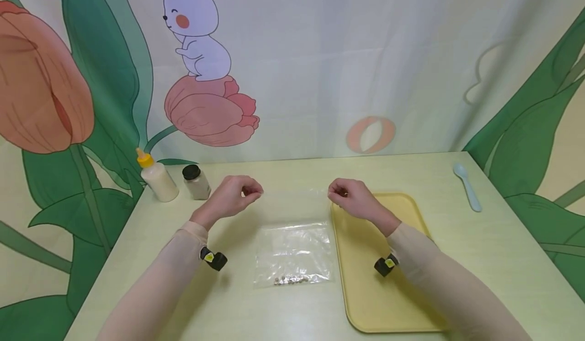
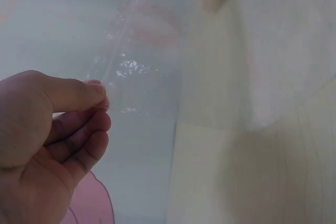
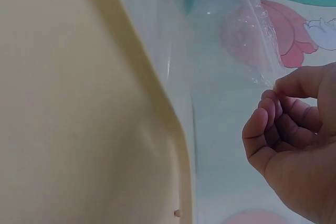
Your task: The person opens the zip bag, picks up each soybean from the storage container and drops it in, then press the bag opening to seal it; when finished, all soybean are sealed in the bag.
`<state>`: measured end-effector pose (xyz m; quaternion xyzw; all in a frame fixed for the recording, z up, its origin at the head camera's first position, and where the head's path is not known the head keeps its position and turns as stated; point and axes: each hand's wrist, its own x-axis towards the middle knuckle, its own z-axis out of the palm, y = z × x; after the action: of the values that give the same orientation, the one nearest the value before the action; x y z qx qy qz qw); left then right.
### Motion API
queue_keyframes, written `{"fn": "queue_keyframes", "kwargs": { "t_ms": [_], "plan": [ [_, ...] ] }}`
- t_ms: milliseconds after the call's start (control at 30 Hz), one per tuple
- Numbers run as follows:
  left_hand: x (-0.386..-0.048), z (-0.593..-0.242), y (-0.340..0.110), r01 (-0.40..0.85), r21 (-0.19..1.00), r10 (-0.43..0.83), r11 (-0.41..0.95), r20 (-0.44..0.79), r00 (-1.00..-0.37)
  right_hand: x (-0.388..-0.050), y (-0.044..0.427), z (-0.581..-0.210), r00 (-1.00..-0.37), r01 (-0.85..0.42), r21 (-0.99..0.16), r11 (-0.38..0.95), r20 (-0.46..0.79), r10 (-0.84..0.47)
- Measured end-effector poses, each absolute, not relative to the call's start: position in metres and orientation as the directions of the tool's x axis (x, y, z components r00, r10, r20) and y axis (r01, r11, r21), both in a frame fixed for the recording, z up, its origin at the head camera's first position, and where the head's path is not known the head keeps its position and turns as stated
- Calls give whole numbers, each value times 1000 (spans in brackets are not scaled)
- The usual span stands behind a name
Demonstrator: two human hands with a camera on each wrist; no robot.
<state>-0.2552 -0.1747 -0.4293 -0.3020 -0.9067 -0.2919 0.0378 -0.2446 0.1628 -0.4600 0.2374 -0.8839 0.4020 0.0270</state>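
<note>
A clear plastic zip bag (image 1: 294,249) hangs between both hands in the head view, its upper edge stretched between them. Several small brownish round pieces (image 1: 290,280) lie along its bottom; their kind is too small to tell. My left hand (image 1: 235,195) pinches the bag's top left corner between thumb and forefinger, the other fingers curled, as the left wrist view shows on the bag (image 2: 139,66). At the top right corner, my right hand (image 1: 354,199) pinches the bag (image 3: 226,30) the same way, above the far left part of a yellow tray (image 1: 379,305).
One small round piece (image 3: 177,213) lies by the tray's rim in the right wrist view. A squeeze bottle with a yellow cap (image 1: 160,181) and a black-lidded jar (image 1: 197,183) stand at the back left. A pale blue spoon (image 1: 467,186) lies at the back right, before a printed curtain (image 1: 292,77).
</note>
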Motion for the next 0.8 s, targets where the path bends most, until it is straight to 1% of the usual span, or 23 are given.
{"fn": "queue_keyframes", "kwargs": {
  "t_ms": [200, 400, 600, 800],
  "plan": [
    [-275, -442, -172, 488, 543, 483, 683, 165, -860, -263, 160, -469, -893, -425, -668, 611, 200, -402],
    [-293, -459, -169, 454, 552, 456, 699, 144, -878, -278, 158, -478, -888, -438, -610, 661, 178, -424],
    [-304, -472, -168, 394, 551, 434, 736, 63, -899, -291, 153, -482, -871, -471, -536, 700, 161, -464],
    [-314, -483, -166, 343, 542, 406, 767, 4, -914, -301, 148, -484, -880, -451, -494, 743, 109, -462]
  ]
}}
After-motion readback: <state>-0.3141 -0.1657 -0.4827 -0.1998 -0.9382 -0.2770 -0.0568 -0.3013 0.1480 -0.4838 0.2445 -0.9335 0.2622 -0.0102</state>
